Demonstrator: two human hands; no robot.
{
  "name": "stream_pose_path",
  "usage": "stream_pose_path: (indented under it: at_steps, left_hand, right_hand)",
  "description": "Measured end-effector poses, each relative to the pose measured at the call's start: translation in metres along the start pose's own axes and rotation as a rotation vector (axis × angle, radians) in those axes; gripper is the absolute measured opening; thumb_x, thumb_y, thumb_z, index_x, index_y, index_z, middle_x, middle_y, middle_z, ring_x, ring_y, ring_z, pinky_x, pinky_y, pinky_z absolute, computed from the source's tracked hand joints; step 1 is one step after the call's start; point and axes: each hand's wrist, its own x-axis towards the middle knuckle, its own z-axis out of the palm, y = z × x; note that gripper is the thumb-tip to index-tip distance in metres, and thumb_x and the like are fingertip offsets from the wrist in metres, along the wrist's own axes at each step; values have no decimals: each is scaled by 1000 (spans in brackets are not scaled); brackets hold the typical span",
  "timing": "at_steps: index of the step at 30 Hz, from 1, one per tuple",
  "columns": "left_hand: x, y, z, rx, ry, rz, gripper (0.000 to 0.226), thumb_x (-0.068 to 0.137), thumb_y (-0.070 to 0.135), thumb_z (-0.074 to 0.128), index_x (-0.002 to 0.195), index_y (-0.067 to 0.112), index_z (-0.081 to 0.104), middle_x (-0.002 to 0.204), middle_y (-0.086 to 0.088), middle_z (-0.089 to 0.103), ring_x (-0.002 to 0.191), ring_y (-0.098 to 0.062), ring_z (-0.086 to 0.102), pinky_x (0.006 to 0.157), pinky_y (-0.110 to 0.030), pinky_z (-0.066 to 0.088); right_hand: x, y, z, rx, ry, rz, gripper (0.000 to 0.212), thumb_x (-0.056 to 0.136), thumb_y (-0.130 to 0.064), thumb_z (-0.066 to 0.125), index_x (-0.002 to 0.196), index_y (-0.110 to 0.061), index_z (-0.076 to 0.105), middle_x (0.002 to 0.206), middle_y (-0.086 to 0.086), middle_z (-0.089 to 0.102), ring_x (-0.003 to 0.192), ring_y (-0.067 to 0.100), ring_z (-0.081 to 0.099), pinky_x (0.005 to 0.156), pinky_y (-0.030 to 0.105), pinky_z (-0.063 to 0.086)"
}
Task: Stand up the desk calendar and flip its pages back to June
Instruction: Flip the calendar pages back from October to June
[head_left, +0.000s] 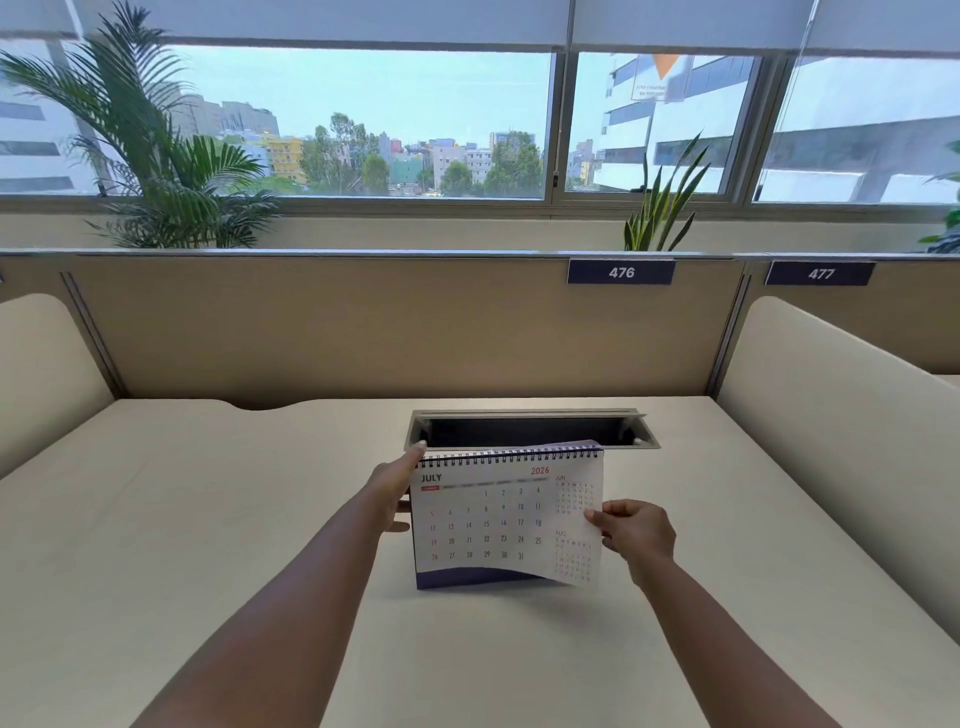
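"What is on the far left?"

"A tall leafy plant (156, 150) stands behind the wall (363, 322) at the back of the desk (208, 545), by the window (363, 119)."

"And what is the left hand doing?"

"The left hand (397, 493) holds the left side of the calendar (498, 519). One finger lies up along the top left corner, by the wire rings (509, 457). The thumb sits lower on the left edge. So the hand is clamped on that side."

"Where is the calendar?"

"It stands upright on the desk, near the back edge, a bit right of the middle. Its dark bottom touches the desk. The front page says JULY and 2026."

"Is the page flat?"

"No. The bottom right corner of the page curls out from the rest of the calendar."

"What is behind it?"

"A long dark slot (530, 431) in the desk, just behind the rings."

"And the right hand?"

"The right hand (631, 530) pinches the right edge of the July page, thumb in front and the other fingers behind it."

"What is farther right?"

"A blue sign that says 476 (621, 272) on the back wall, with a spiky plant (660, 208) above it. Then a sign that says 477 (820, 274)."
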Motion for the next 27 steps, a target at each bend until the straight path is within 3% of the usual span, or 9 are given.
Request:
stream_pose_path:
  at_steps: [2,4,7,11,15,17,19,24,27]
  left_hand:
    - [0,-1,-1,5,-7,1,45,90,50,43,97,7,56,96,-10,63,96,-29,55,84,-43,41]
    - [1,-2,-1,5,-9,2,49,88,54,44,96,8,58,90,-8,64,94,-29,56,83,-44,42]
    - [4,-2,-4,-40,-22,-5,62,87,64,33,84,10,62,84,-7,64,84,-27,58,82,-43,42]
    - [7,-1,-5,-82,-32,-29,81,84,72,13,74,10,64,85,-9,64,77,-25,58,82,-41,41]
    - [10,-3,-10,-88,-69,-54,93,76,81,9,93,8,64,106,-13,63,103,-32,56,93,-46,40]
    - [10,-4,-11,-78,-63,-40,98,75,81,5,100,7,63,110,-15,63,103,-33,54,90,-48,38]
    - [9,-5,-11,-82,-71,-24,99,75,80,2,92,6,65,110,-16,63,100,-33,54,89,-50,38]
    - [9,-6,-12,-90,-99,-11,104,72,83,0,98,6,65,102,-15,64,101,-33,55,91,-50,40]
    - [11,-7,-12,-94,-114,5,102,68,86,4,90,9,67,95,-13,65,99,-32,55,87,-48,40]
  right_hand:
    - [1,1,-4,-4,-74,6,12,77,-13,72,78,-3,65,95,21,72,65,22,63,62,34,56]
    - [3,0,-7,19,-233,58,25,84,-23,64,91,1,65,95,17,72,68,21,64,57,28,51]
    - [2,-1,-15,43,-513,129,49,87,-54,43,105,-15,65,95,9,72,88,27,67,72,38,53]
    - [5,-8,-23,429,-817,151,67,77,-73,34,108,-23,66,112,16,70,104,37,65,76,44,58]
    - [5,-22,-22,628,-920,91,80,71,-78,30,108,-19,68,119,16,67,111,34,61,90,49,52]
    - [5,-29,-18,711,-974,68,90,63,-83,29,114,-18,66,124,13,64,115,32,59,95,50,46]
    - [3,-36,-14,742,-999,27,97,56,-87,29,122,-22,60,127,9,62,119,31,56,98,50,43]
    - [1,-48,-5,702,-947,-40,86,65,-83,20,123,-31,57,132,2,57,117,32,55,88,44,46]
    - [-1,-53,1,640,-920,-65,77,71,-77,18,122,-33,54,137,1,50,100,27,60,72,35,53]
